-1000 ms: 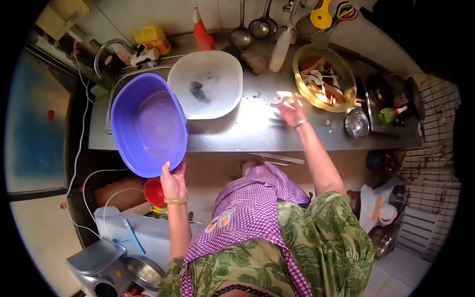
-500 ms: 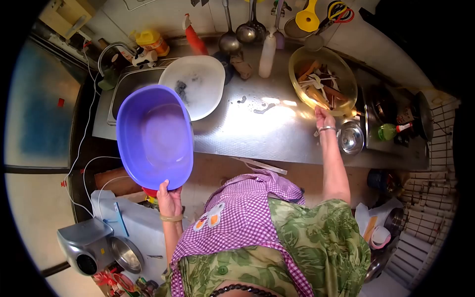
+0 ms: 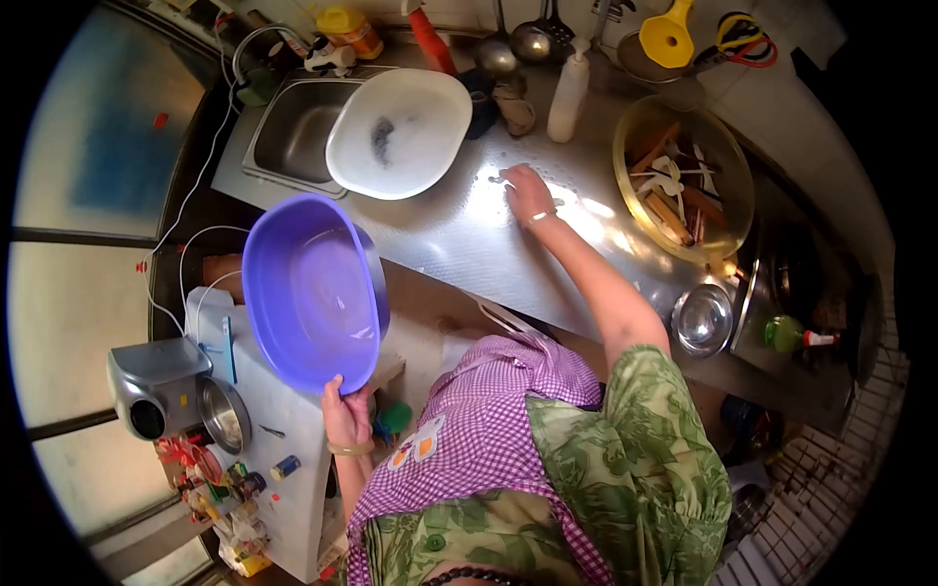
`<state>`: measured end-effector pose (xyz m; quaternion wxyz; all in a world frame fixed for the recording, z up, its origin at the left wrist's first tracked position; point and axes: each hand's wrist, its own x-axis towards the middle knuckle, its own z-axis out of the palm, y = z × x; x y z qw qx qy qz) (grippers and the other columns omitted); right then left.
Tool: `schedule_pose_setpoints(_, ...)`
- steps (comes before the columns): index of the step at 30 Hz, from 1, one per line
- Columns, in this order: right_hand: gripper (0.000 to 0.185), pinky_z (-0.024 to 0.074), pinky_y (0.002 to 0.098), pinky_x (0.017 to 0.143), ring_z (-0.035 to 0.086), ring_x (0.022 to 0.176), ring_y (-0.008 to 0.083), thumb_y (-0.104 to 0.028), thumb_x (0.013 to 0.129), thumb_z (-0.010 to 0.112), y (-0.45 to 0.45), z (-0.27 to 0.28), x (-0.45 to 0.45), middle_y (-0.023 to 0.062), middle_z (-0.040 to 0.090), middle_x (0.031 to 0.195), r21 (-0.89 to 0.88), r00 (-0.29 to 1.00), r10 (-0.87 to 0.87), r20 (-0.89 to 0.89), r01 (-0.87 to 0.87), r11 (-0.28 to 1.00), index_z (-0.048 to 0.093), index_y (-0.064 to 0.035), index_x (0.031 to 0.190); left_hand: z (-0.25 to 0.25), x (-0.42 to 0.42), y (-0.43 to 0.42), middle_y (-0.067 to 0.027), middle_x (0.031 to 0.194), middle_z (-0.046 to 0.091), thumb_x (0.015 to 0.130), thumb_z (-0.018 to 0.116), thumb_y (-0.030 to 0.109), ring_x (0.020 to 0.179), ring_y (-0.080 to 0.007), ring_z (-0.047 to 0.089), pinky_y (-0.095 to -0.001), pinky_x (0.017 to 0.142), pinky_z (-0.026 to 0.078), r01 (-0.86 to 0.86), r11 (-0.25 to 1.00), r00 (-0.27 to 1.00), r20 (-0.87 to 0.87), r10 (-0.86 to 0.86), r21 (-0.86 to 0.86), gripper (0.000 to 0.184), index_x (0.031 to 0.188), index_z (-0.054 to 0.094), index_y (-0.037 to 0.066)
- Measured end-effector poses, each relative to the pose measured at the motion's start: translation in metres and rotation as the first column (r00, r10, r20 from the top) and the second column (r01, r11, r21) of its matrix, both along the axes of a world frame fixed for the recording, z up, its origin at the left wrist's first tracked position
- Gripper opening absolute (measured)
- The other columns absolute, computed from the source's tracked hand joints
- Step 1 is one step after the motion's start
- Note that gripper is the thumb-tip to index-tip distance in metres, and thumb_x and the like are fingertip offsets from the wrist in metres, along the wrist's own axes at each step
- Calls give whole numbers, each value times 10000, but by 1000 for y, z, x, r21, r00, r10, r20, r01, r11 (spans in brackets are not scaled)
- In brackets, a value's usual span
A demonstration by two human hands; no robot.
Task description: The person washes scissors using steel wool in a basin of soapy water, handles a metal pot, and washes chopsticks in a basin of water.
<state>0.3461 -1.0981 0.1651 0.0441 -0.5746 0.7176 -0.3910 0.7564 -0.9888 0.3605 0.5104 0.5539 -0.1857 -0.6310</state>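
My left hand (image 3: 347,415) grips the lower rim of a purple plastic basin (image 3: 315,288), thumb over the edge. The basin is tilted so its inside faces me, and it hangs in front of the counter. My right hand (image 3: 529,194) is at the steel counter (image 3: 440,234), over the wet spots, with loosely bent fingers and nothing visible in them. Left of it lies a white oval tub (image 3: 435,107) with a dark smudge, overlapping the sink. To the right, a translucent yellow basin (image 3: 625,200) contains several wooden and white utensils (image 3: 668,181).
A steel sink (image 3: 293,127) with a faucet lies at the back left. A white pump bottle (image 3: 569,98) and a red spray bottle (image 3: 430,41) stand along the wall. A small steel bowl (image 3: 702,320) sits near the front edge. Behind my left arm is a cluttered white table (image 3: 283,410).
My right hand has left the yellow basin's rim and moved left to the middle of the counter. The purple basin stays in my left hand, slightly lower. The view has turned.
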Motion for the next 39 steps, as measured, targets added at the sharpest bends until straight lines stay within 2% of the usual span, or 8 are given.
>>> schedule_pose_setpoints(12, 140, 500, 361, 768, 560, 905, 285, -24, 786, 490, -12, -30, 23, 168, 580, 885, 361, 871, 148, -468, 36, 932, 622, -27, 832, -18, 21, 61, -150, 1033, 616, 856, 525, 130, 877, -269, 644, -322, 710, 559, -81, 993, 997, 8, 81, 83, 325, 1119, 479, -55)
schedule_pose_setpoints(16, 109, 462, 442, 721, 564, 805, 383, -26, 748, 495, 68, -73, 6, 249, 579, 865, 192, 984, -11, -177, 45, 980, 586, 8, 798, -29, 19, 60, -123, 1043, 602, 861, 522, 139, 891, -249, 634, -321, 721, 547, -7, 984, 999, 52, -2, 177, 319, 1115, 484, -49)
schedule_pose_setpoints(20, 108, 438, 458, 658, 547, 736, 388, -122, 730, 576, 216, -17, 12, 204, 568, 742, 529, 994, -16, -104, 69, 846, 567, -16, 715, -41, 3, 57, -146, 1026, 594, 861, 515, 133, 884, -251, 630, -349, 731, 552, 178, 969, 980, 61, -191, 174, 318, 1092, 482, -82)
schedule_pose_setpoints(25, 176, 399, 255, 454, 464, 493, 71, -103, 769, 628, 460, -36, -10, 5, 513, 564, 621, 911, -319, 261, 95, 778, 539, -52, 626, -70, -26, 57, -186, 990, 599, 856, 506, 116, 870, -262, 634, -368, 709, 568, 433, 889, 897, 27, -441, 148, 310, 1046, 503, -129)
schedule_pose_setpoints(27, 134, 444, 286, 485, 550, 536, 119, -115, 771, 633, 574, -47, -35, -2, 548, 579, 713, 872, -470, 138, 242, 658, 579, -69, 657, -78, -43, 57, -187, 971, 607, 856, 499, 112, 828, -259, 643, -361, 682, 574, 482, 858, 872, 1, -490, 178, 307, 1030, 515, -141)
schedule_pose_setpoints(30, 373, 472, 401, 841, 606, 928, 325, -240, 765, 669, 611, 60, 20, 204, 625, 959, 684, 672, -128, -730, 721, -114, 593, -62, 1084, -95, -70, 53, -189, 947, 614, 854, 493, 109, 776, -258, 653, -358, 657, 581, 543, 818, 836, -31, -548, 189, 309, 1008, 526, -157)
schedule_pose_setpoints(32, 479, 450, 366, 896, 586, 970, 321, -219, 758, 668, 675, 7, -18, 215, 589, 1064, 733, 795, -245, -556, 607, 307, 522, -44, 1179, -99, -91, 49, -191, 934, 618, 861, 488, 123, 764, -258, 657, -362, 660, 582, 574, 797, 817, -61, -573, 187, 331, 1023, 512, -165)
schedule_pose_setpoints(39, 276, 520, 258, 627, 629, 744, 148, -65, 835, 600, 498, 1, 63, 86, 637, 951, 651, 813, -449, 372, 116, 750, 559, 16, 1095, -129, -122, 44, -234, 1267, 415, 860, 528, 494, 915, -352, 628, -349, 652, 572, 776, 611, 630, -231, -741, 156, 692, 1220, 401, -83)
